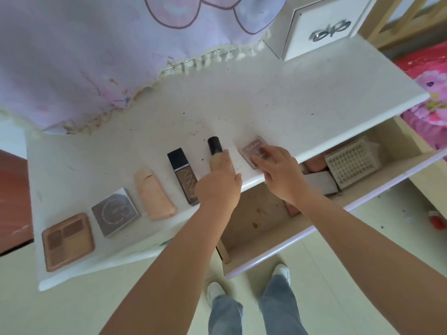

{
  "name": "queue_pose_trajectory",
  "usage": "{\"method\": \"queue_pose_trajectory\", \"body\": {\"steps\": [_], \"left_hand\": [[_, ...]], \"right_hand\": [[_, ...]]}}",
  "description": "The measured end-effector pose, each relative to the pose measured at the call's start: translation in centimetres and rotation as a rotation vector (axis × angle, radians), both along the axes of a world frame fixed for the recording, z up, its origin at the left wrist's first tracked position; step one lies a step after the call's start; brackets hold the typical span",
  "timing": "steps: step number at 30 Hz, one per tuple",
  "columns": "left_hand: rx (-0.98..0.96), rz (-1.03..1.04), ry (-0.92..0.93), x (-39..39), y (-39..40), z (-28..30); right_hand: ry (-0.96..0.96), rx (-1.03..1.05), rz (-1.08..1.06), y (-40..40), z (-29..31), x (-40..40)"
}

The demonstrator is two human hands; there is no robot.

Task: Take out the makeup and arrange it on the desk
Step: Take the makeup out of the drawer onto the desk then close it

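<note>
Makeup lies in a slanting row on the white desk [278, 102], running from the lower left of the frame up toward the centre. At the row's lower-left end sits a brown eyeshadow palette [68, 241], then a grey square compact box [115, 215], a peach tube [153, 193] and a dark foundation bottle [182, 175] with a black cap. Next comes a beige bottle with a black cap [215, 151], which the left hand [219, 187] holds, fingers curled round its lower part. Just right of it, at the desk's front edge, a small pink palette [254, 149] lies flat; the right hand [275, 169] rests its fingertips on it, fingers fairly straight. Below the desk edge on the right an open drawer [266, 252] holds a perforated white box [350, 163] and some pinkish items, partly hidden. A lilac cloth [72, 56] with a fringe hangs across the upper left, and a white cabinet [321, 22] stands at the upper right.
</note>
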State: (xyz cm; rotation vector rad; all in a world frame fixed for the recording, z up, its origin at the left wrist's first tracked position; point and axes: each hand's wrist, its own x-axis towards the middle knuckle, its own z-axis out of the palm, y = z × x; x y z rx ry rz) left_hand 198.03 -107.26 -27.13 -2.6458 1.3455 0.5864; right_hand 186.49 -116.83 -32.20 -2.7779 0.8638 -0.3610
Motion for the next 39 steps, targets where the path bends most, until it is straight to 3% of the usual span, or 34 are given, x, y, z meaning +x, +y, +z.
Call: {"method": "queue_pose_trajectory", "body": {"steps": [6, 10, 13, 16, 18, 22, 28, 33, 37, 39], "left_hand": [[0.018, -0.012, -0.024, -0.2, 0.1, -0.1], [-0.003, -0.033, -0.055, -1.1, 0.8, 1.3], [-0.173, -0.186, -0.128, -4.0, 2.1, 1.0], [-0.083, -0.323, 0.109, -7.9, 1.9, -1.3], [0.043, -0.279, 0.263, -10.0, 0.7, -3.6], [0.079, -0.117, 0.430, -12.1, -2.5, -7.5], [0.080, -0.064, 0.520, -12.2, -6.3, -10.4], [0.122, -0.148, 0.492, -12.7, -6.5, -11.5], [0.049, -0.295, 0.085, -12.8, -6.8, -12.5], [0.119, -0.372, 0.118, -13.0, -6.7, -13.5]], "right_hand": [[-0.034, 0.057, -0.007, 0.1, 0.1, -0.6], [-0.096, 0.219, -0.286, -0.4, 1.6, -4.2], [0.193, 0.386, -0.360, -2.1, 0.8, -8.3], [0.557, 0.460, -0.367, -3.8, -0.6, -10.4], [0.707, 0.431, -0.327, -4.6, -1.6, -10.7], [0.834, 0.293, -0.196, -6.0, -3.9, -10.6], [0.914, 0.213, -0.154, -7.2, -6.2, -9.3], [0.965, 0.131, -0.200, -6.9, -6.9, -9.4], [0.976, -0.097, -0.114, -6.8, -8.1, -9.1], [0.921, -0.176, -0.056, -7.1, -9.1, -9.5]]}}
